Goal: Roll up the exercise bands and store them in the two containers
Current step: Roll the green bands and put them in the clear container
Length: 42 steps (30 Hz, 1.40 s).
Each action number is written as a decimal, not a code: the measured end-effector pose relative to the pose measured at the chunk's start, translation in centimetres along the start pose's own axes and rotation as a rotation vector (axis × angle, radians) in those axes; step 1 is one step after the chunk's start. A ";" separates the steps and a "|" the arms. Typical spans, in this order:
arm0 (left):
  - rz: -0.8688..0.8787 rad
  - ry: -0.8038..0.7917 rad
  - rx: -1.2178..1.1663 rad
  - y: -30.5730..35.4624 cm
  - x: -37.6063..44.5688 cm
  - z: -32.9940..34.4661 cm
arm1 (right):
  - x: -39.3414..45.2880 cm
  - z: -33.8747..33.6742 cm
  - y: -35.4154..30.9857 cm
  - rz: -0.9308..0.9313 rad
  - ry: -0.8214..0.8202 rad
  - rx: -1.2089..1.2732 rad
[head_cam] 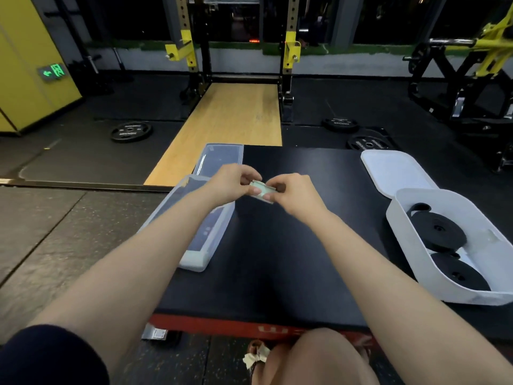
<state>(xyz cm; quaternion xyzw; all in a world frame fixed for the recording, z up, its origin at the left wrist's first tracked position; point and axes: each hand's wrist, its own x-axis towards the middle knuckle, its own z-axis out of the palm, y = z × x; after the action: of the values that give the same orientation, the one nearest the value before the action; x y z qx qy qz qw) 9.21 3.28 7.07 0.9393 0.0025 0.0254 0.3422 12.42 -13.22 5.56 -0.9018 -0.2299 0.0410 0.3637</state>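
A small pale green rolled exercise band (262,191) is held above the black padded bench (291,245). My left hand (234,184) pinches its left end and my right hand (295,194) pinches its right end. A clear plastic container (194,257) lies on the bench's left edge under my left forearm, its clear lid (222,157) behind it. A white container (416,245) at the right holds two rolled black bands (438,232), and its white lid (394,170) lies behind it.
The bench has a red front edge (249,325). Black weight plates (130,131) lie on the dark gym floor, beyond them a squat rack (288,45) over a wooden platform (230,126). My knee (319,357) is below the bench.
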 end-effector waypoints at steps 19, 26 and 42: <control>-0.266 -0.175 0.233 -14.3 -5.2 -5.6 | 2.9 15.0 -9.8 -0.044 -0.328 -0.305; -0.280 -0.387 0.462 -15.0 -4.8 -4.1 | 3.4 17.8 -9.0 -0.073 -0.357 -0.394; -0.351 -0.427 0.531 -13.3 -5.2 -2.4 | 4.2 16.5 -7.3 -0.144 -0.521 -0.399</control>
<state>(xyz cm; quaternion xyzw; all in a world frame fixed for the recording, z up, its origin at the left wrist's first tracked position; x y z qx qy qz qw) 4.06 14.91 0.06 0.9647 0.0985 -0.2314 0.0787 9.40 3.79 -1.17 -0.8959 -0.3817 0.1984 0.1110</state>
